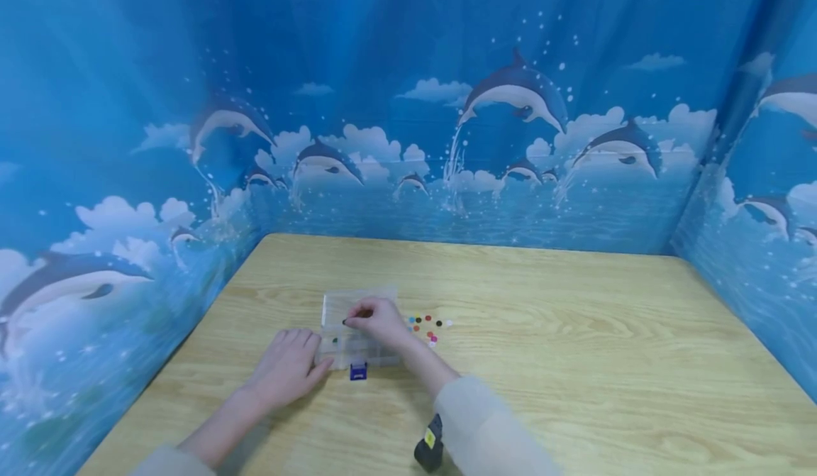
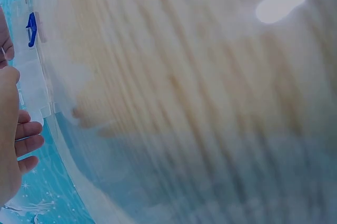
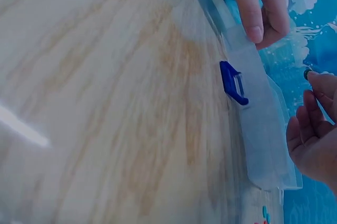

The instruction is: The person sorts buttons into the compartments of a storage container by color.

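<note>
A clear plastic compartment box (image 1: pixel 381 360) lies on the table with its transparent lid (image 1: pixel 336 307) raised at the back. On its front a blue latch (image 3: pixel 231 83) hangs down. My left hand (image 1: pixel 288 364) rests against the box's left end, thumb at the near corner and fingers extended along the side. Above the left compartments, my right hand (image 1: pixel 378 320) pinches a small dark round disc (image 3: pixel 307 73) between thumb and fingertip. Inside a left compartment lies a small green disc (image 1: pixel 335 340).
Right of the box, several small coloured discs (image 1: pixel 428 318) lie scattered on the wooden table (image 1: pixel 574 334). A black device (image 1: pixel 430 447) with a yellow mark is by the right sleeve. Blue dolphin-printed curtain (image 1: pixel 396 142) surrounds the table's back and sides.
</note>
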The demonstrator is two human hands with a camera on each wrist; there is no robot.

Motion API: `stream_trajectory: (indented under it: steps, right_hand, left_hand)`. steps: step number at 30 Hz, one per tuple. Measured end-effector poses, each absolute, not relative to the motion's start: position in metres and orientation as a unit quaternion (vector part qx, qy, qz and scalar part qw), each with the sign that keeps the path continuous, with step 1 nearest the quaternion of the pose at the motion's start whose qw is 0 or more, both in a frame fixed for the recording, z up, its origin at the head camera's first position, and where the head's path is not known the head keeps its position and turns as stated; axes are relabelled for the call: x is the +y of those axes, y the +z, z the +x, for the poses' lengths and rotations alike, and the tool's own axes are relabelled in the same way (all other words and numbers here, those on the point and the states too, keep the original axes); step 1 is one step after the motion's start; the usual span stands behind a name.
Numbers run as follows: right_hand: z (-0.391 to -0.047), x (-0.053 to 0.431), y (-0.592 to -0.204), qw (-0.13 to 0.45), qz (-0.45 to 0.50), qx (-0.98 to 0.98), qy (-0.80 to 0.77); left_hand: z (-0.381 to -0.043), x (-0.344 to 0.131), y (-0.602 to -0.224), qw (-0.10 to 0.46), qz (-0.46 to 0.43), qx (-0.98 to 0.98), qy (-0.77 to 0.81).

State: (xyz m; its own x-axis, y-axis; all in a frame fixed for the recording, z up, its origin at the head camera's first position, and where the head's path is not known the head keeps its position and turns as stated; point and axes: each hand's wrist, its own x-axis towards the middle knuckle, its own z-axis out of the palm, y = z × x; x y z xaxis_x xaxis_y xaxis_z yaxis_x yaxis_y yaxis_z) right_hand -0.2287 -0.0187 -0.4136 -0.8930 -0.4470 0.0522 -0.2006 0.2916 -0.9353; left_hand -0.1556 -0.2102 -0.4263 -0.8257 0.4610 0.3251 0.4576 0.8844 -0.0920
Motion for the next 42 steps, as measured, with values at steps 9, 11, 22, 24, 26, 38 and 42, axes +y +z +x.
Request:
stream_trajectory:
  steps: [9,11,22,24,26,38,42]
  right_hand:
    - [-0.227,-0.032,-0.415,0.084,-0.214,0.815,-0.532]
    - [-0.226,-0.035,-0.416,0.088,-0.209,0.820,-0.525]
    - [-0.220,-0.040,-0.419,0.072,-0.204,0.844,-0.491]
    - [-0.220,-0.041,-0.420,0.070,-0.202,0.846,-0.488]
    - [-0.220,-0.042,-0.420,0.065,-0.201,0.850,-0.483]
    - [-0.215,-0.047,-0.420,0.020,-0.201,0.870,-0.450]
    - [-0.216,-0.050,-0.421,0.017,-0.191,0.873,-0.448]
  left_hand:
    - [-0.155,-0.209,-0.423,0.159,-0.238,-0.958,0.003]
    - [-0.155,-0.208,-0.422,0.153,-0.237,-0.959,-0.002]
    - [-0.155,-0.208,-0.422,0.147,-0.235,-0.961,-0.012]
    - [-0.155,-0.208,-0.423,0.150,-0.235,-0.960,-0.010]
    - [-0.155,-0.209,-0.423,0.152,-0.237,-0.960,-0.007]
    - [-0.155,-0.209,-0.425,0.163,-0.241,-0.957,-0.009]
    - [-0.155,-0.210,-0.425,0.165,-0.241,-0.956,-0.009]
